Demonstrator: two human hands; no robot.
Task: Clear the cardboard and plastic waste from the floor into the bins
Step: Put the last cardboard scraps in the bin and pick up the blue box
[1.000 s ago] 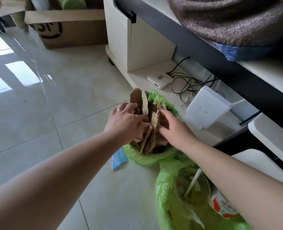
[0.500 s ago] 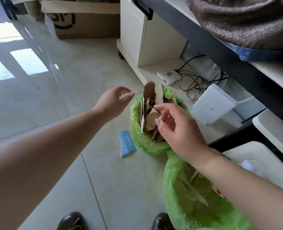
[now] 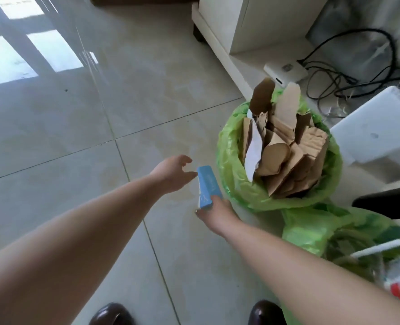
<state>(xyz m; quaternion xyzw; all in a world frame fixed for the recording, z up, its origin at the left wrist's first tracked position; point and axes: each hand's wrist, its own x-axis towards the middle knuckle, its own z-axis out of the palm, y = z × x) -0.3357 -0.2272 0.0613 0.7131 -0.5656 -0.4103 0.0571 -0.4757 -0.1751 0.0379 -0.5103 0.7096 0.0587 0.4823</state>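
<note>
Blue packet [image 3: 207, 187]: long axis running away from the viewer, near end pinched by right hand [image 3: 217, 213]; left hand [image 3: 173, 173] spread loosely beside far end; bare floor tile [image 3: 77, 127] leftward; cardboard bin [image 3: 227, 146] just right.

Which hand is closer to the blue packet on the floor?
Right. The right hand has fingers on the blue packet's near end; the left hand is open beside its far end, apparently just short.
</note>
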